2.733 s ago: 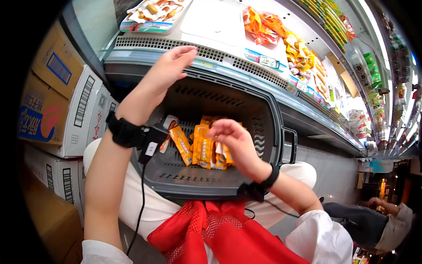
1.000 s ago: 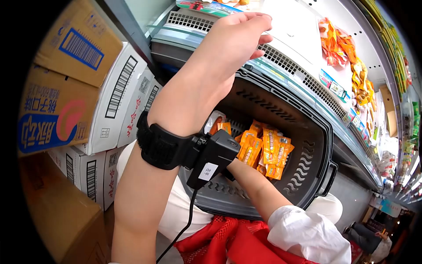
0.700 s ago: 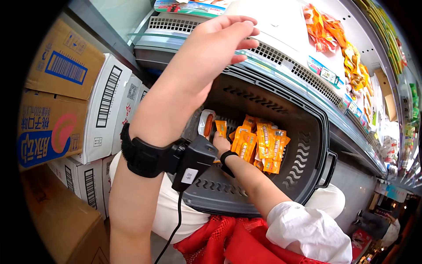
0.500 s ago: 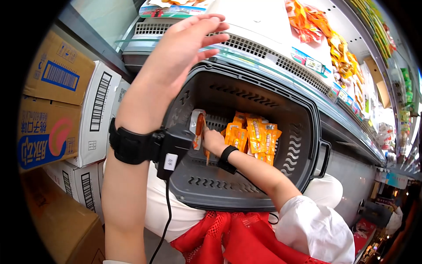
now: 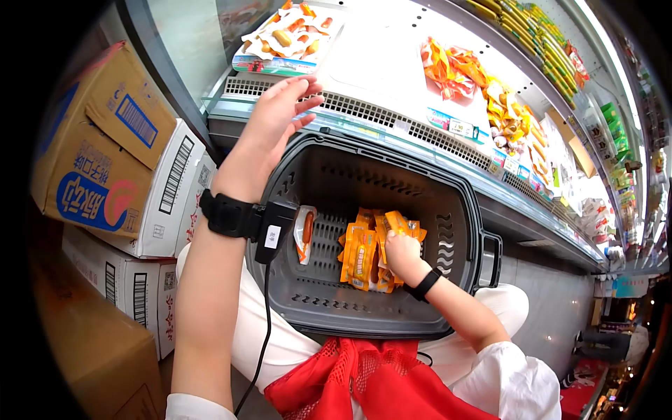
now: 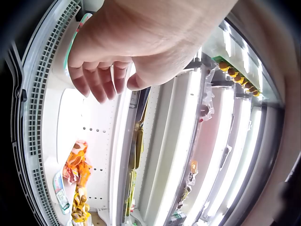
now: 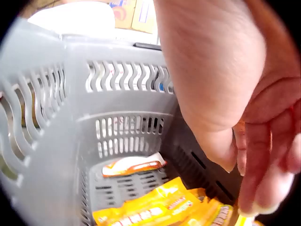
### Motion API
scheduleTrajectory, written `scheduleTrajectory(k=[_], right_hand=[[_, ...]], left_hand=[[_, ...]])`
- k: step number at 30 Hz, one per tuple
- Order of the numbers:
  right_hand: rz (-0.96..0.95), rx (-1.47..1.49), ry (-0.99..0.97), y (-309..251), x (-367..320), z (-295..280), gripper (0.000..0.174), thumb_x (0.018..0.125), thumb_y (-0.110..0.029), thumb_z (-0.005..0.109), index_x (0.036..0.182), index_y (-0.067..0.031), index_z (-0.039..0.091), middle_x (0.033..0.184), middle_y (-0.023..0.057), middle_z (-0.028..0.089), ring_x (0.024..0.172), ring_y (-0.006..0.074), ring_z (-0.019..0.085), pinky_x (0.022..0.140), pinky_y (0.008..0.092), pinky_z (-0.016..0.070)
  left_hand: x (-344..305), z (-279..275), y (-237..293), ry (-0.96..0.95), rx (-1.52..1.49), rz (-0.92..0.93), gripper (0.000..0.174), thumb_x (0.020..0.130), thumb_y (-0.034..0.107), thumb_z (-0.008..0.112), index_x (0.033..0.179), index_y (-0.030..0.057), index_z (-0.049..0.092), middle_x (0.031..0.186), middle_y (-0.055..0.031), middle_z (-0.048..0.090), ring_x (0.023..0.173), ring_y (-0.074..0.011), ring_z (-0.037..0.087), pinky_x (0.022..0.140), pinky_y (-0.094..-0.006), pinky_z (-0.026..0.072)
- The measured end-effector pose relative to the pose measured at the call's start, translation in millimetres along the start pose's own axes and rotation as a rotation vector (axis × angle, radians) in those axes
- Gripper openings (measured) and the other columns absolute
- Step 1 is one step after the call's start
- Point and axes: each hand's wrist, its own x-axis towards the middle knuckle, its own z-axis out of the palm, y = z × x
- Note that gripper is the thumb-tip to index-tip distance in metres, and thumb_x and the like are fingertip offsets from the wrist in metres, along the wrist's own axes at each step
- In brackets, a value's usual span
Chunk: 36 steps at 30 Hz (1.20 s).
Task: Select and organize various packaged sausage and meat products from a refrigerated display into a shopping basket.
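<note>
My right hand [image 5: 404, 257] is over the pile of orange snack packets [image 5: 359, 255] in a dark grey shopping basket [image 5: 336, 323]. Its fingers pinch one orange packet [image 5: 397, 223] at the pile's right side; in the right wrist view the fingertips meet a yellow edge at the bottom. Apart from the pile, on the basket's left, lies a single sausage in a white and clear wrapper [image 5: 304, 234]. My left hand [image 5: 274, 115] hovers by the chiller's front edge with loosely bent fingers and nothing in them. The left wrist view shows those fingers [image 6: 101, 82] hanging before the shelves.
A refrigerated display [image 5: 378, 105] runs along the far side, bearing a sausage tray [image 5: 290, 38], orange packs [image 5: 455, 70] and yellow packs [image 5: 505, 105]. Cardboard boxes [image 5: 105, 154] are stacked at the left. The basket stands between the person's knees [image 5: 500, 308]. Another person stands far right.
My right hand has gone from beside the single sausage rightward to the pile, taking the orange packet that lay there. The left hand stays near the chiller edge while the head view shifts.
</note>
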Motion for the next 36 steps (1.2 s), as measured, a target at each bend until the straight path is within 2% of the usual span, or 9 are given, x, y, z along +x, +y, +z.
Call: scheduleTrajectory(k=[4,7,9,11,14,17,21,26,36], right_hand=[[-0.051,0.173,-0.04,-3.7,-0.1,-27.3,0.016,0.073,-0.015,0.056,0.084,-0.0031,0.054,0.067,0.012,0.061,0.063,0.0273,0.062,0.055,0.0361,0.0498],[-0.111,0.596,0.223,-7.6,21.7,-66.5,0.02,0.078,-0.024,0.054,0.081,-0.0045,0.054,0.066,0.0175,0.059,0.065,0.0351,0.058,0.06,0.0409,0.0487],[-0.195,0.996,0.314,-8.1,48.8,-93.6,0.016,0.078,-0.019,0.054,0.083,-0.0035,0.057,0.069,0.0154,0.061,0.064,0.0317,0.06,0.06,0.0381,0.0484],[-0.184,1.352,0.284,-12.8,71.0,-138.1,0.015,0.081,-0.013,0.052,0.088,-0.0004,0.055,0.066,0.0084,0.06,0.056,0.0141,0.058,0.053,0.0261,0.0464],[-0.128,1.676,0.129,-13.3,132.1,-182.5,0.029,0.086,-0.019,0.048,0.105,0.0025,0.049,0.095,0.011,0.059,0.092,0.0172,0.056,0.08,0.028,0.0441],[0.15,2.126,-0.116,-27.0,199.0,-212.7,0.04,0.083,-0.018,0.047,0.116,0.0032,0.04,0.115,0.0171,0.045,0.097,0.0198,0.048,0.079,0.0315,0.0415],[0.241,2.017,-0.074,-49.6,282.6,-221.6,0.054,0.084,-0.021,0.044,0.123,0.0101,0.023,0.12,0.0293,0.035,0.105,0.0342,0.046,0.087,0.0382,0.0397],[0.286,1.842,0.129,-67.7,323.3,-216.2,0.035,0.085,-0.023,0.042,0.117,-0.0078,0.035,0.108,0.0163,0.047,0.088,0.0316,0.054,0.071,0.0436,0.0459],[0.415,2.063,-0.03,-49.2,396.7,-202.0,0.02,0.081,-0.018,0.045,0.098,-0.008,0.047,0.09,0.0118,0.055,0.078,0.0297,0.055,0.064,0.0507,0.0468]], left_hand=[[-1.3,0.6,-7.7,0.03,-0.08,-0.024,0.022,0.088,0.019,0.044,0.105,0.0062,0.051,0.101,-0.0033,0.055,0.093,-0.0134,0.052,0.076,-0.027,0.0419],[0.3,0.0,-14.1,0.109,-0.196,-0.044,0.018,0.086,0.019,0.048,0.101,0.0087,0.052,0.099,-0.0017,0.054,0.091,-0.0125,0.051,0.076,-0.0279,0.0412],[2.1,0.6,-20.0,0.193,-0.302,-0.075,0.016,0.086,0.018,0.048,0.099,0.0096,0.051,0.098,-0.0016,0.054,0.09,-0.0124,0.051,0.076,-0.0285,0.0409],[-0.6,1.4,-21.7,0.241,-0.391,-0.118,0.015,0.085,0.017,0.049,0.098,0.0099,0.05,0.093,-0.0013,0.053,0.088,-0.0127,0.051,0.074,-0.0293,0.0411],[-1.9,0.0,-19.1,0.272,-0.476,-0.144,0.018,0.084,0.017,0.048,0.1,0.0095,0.047,0.095,-0.0015,0.051,0.088,-0.0125,0.05,0.074,-0.029,0.0409],[-1.3,-0.3,-6.3,0.298,-0.547,-0.135,0.018,0.084,0.017,0.047,0.1,0.0095,0.047,0.097,-0.0012,0.051,0.091,-0.0125,0.049,0.075,-0.029,0.0397],[0.4,-7.3,4.2,0.259,-0.607,-0.082,0.015,0.084,0.016,0.046,0.098,0.0104,0.049,0.093,-0.0001,0.053,0.087,-0.012,0.051,0.073,-0.0286,0.0395],[-7.8,-4.1,12.2,0.154,-0.536,-0.135,0.018,0.085,0.018,0.045,0.1,0.0099,0.05,0.092,-0.0005,0.054,0.084,-0.0111,0.051,0.072,-0.0273,0.0396],[7.0,-21.3,15.9,0.14,-0.551,-0.178,0.022,0.085,0.021,0.045,0.103,0.0091,0.05,0.095,-0.0016,0.053,0.086,-0.0118,0.049,0.074,-0.0273,0.0386]])
